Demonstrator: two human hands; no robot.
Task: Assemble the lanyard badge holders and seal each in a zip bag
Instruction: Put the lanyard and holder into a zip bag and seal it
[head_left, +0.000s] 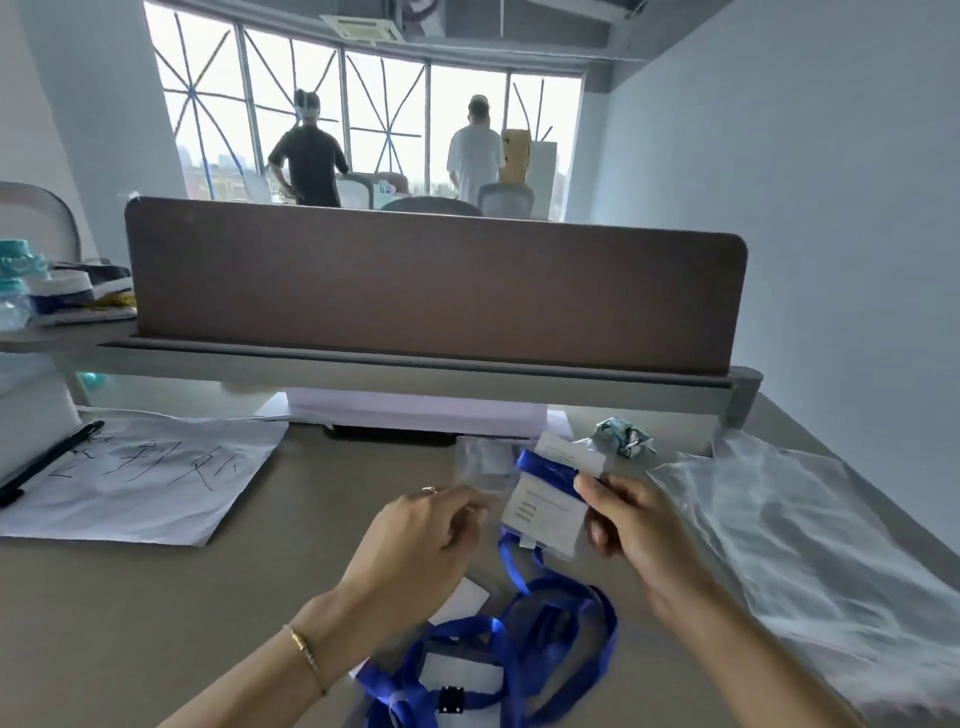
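The fingers of the right hand pinch a clear plastic badge holder with a white card insert, its blue ribbon lanyard trailing to the bench. The left hand pinches a small clear zip bag by its edge, just beside the holder. To do this well, hold the bag mouth open, gather the lanyard, and feed the holder in squarely.

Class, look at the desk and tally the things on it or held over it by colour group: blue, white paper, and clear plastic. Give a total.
Blue lanyards: 2, one held, one lying
White handwritten paper sheets: 1
Clear zip bags held up: 1
Clear bag stacks: 1
Total: 5
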